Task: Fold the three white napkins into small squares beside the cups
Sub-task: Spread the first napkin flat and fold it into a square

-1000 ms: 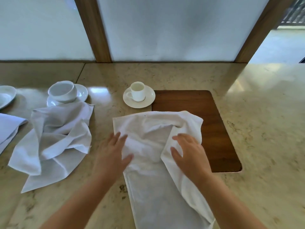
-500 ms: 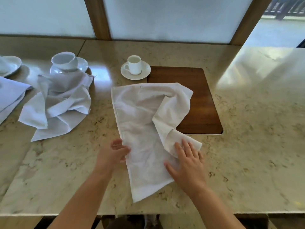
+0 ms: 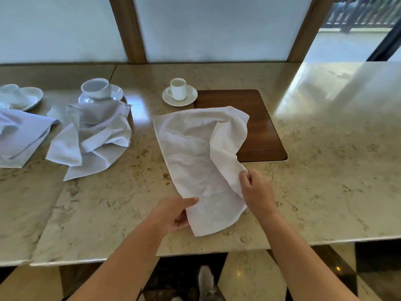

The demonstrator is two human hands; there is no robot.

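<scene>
A white napkin (image 3: 195,153) lies spread on the marble counter in front of a small cup on a saucer (image 3: 179,89). My left hand (image 3: 173,213) grips its near left corner from underneath, thumb on top. My right hand (image 3: 256,192) pinches the folded-over right edge of the same napkin. A second napkin (image 3: 93,137) lies crumpled to the left, below a wider cup on a saucer (image 3: 97,89). The third napkin (image 3: 19,137) lies at the far left edge, near a third cup and saucer (image 3: 19,97).
A dark wooden inset panel (image 3: 256,127) sits in the counter, partly under the napkin's far right corner. The counter's front edge (image 3: 195,253) runs just behind my forearms. Window panes with wooden posts stand at the back.
Both hands slid down the napkin toward me. They went from pressing flat on the cloth to gripping its near left corner and right edge. The view tilted down.
</scene>
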